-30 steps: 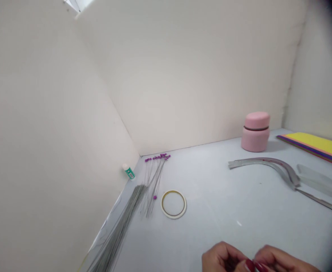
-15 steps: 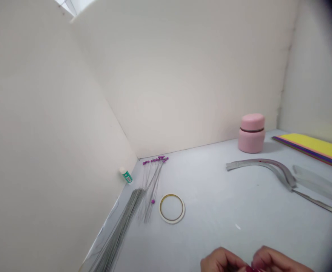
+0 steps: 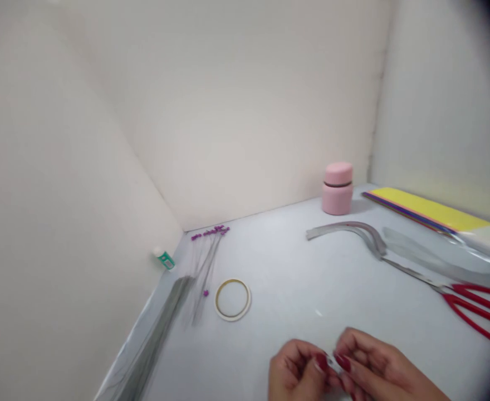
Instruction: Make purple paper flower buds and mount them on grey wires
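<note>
Near the bottom edge, my left hand (image 3: 297,370) and my right hand (image 3: 372,362) meet, both with fingers pinched. Between the red-nailed fingertips is a small pale piece (image 3: 332,365), too small and blurred to name; both hands grip it. Up and to the left of them lies a ring of white tape (image 3: 233,300) on the table. Beyond it are thin wire stems with purple heads (image 3: 217,230), and one purple head (image 3: 205,293) sits lower down beside the stems.
A bundle of grey wires (image 3: 157,334) lies at the left edge, near a green glue stick (image 3: 165,260). A pink jar (image 3: 337,189) stands at the back. Grey strips (image 3: 349,227), red-handled scissors (image 3: 445,288) and yellow sheets (image 3: 429,209) lie to the right.
The view has shifted right and down, so objects appear further left. Both hands show more fully, and the scissors' red handles have come into view.
</note>
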Demonstrator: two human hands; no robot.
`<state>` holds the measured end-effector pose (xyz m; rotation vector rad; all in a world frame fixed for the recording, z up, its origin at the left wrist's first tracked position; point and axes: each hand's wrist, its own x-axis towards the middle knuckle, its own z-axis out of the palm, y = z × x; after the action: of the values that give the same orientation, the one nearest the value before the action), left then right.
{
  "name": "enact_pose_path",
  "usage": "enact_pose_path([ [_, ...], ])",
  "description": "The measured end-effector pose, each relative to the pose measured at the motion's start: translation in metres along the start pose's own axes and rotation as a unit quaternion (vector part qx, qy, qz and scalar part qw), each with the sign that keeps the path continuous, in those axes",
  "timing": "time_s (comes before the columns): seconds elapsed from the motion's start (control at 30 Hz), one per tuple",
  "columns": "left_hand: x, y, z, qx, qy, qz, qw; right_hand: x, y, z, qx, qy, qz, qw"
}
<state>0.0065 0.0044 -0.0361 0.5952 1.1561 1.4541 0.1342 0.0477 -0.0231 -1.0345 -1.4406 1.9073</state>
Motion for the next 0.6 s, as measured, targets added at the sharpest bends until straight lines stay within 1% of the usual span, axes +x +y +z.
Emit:
enact_pose_path([
  [0.1, -0.005, 0.012, 0.000, 0.022, 0.012, 0.015, 1.000, -0.005, -0.010, 0.001, 0.030, -0.006, -0.001, 1.000],
  [0.27, -0.008, 0.017, -0.001, 0.064, -0.015, 0.020, 0.998, -0.008, -0.013, 0.002, 0.068, -0.018, -0.008, 0.998],
  [0.4, -0.009, 0.018, -0.001, 0.088, 0.017, 0.016, 0.996, -0.009, -0.009, 0.003, 0.081, -0.025, -0.019, 0.996],
  [0.47, -0.010, 0.019, -0.001, 0.077, 0.027, 0.004, 0.997, -0.010, -0.008, 0.002, 0.041, -0.020, -0.035, 0.998],
  [0.53, -0.010, 0.020, 0.000, 0.074, 0.025, -0.005, 0.997, -0.011, -0.009, 0.000, -0.056, -0.018, -0.064, 0.996],
  [0.6, -0.010, 0.020, 0.000, 0.080, 0.027, -0.010, 0.996, -0.013, -0.011, -0.003, -0.155, -0.014, -0.097, 0.983],
])
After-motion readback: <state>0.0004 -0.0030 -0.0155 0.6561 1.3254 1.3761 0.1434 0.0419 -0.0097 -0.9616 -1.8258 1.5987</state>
